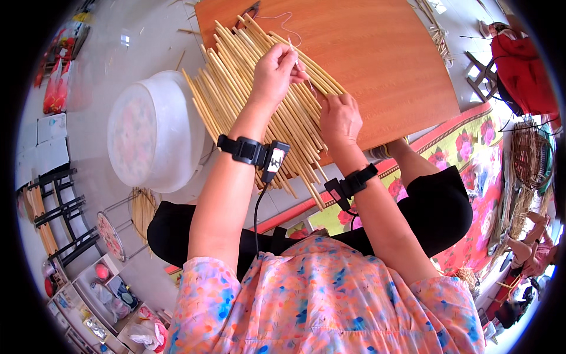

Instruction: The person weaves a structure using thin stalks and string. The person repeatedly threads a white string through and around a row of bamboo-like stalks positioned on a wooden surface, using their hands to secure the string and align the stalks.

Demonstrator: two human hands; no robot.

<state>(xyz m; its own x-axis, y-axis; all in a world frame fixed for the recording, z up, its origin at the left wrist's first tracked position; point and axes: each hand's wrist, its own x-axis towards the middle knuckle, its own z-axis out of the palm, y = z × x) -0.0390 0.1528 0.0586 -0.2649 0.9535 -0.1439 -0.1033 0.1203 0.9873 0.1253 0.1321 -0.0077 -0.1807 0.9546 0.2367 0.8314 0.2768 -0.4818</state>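
Note:
A row of thin, straw-coloured sticks (236, 76) lies side by side, slanting over the left part of a brown wooden table (383, 59). My left hand (277, 74) is above the sticks, its fingers pinched on a pale string (289, 28). One length of the string runs loosely over the table beyond the hand, and a short stretch shows below the fingers. My right hand (341, 121) is closed around the near end of the outermost stick at the row's right side. Its fingertips are partly hidden, so I cannot tell whether it grips more than one stick.
A dark-handled tool (252, 10) lies at the table's far edge. To the left stands a translucent white tub (147, 133), with a round-seated stool (111, 236) nearer me. A flowered mat (466, 147) spreads at the right. Another person (533, 248) is at the far right.

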